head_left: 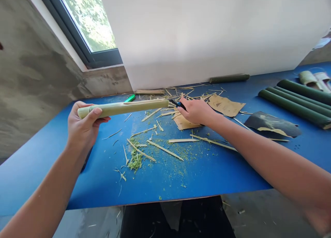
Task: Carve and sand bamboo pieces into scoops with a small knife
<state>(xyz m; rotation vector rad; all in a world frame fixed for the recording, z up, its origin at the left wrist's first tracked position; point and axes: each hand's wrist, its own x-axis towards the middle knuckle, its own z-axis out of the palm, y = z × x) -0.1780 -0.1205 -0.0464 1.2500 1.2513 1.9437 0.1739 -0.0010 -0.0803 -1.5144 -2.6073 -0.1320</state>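
Grey, patchy wall point(33, 69) at left. Window point(85, 10) with dark frame point(104, 59); bright leaves point(95, 31) outside. White panel point(207, 34) behind blue table point(207, 177). Grey floor point(256, 214) below.

Bright window point(88, 21) light, soft shadows

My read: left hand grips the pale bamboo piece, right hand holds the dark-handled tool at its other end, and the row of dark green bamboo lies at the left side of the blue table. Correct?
Not quite: the head view shows the row of dark green bamboo at the right side of the blue table. The rest stands.
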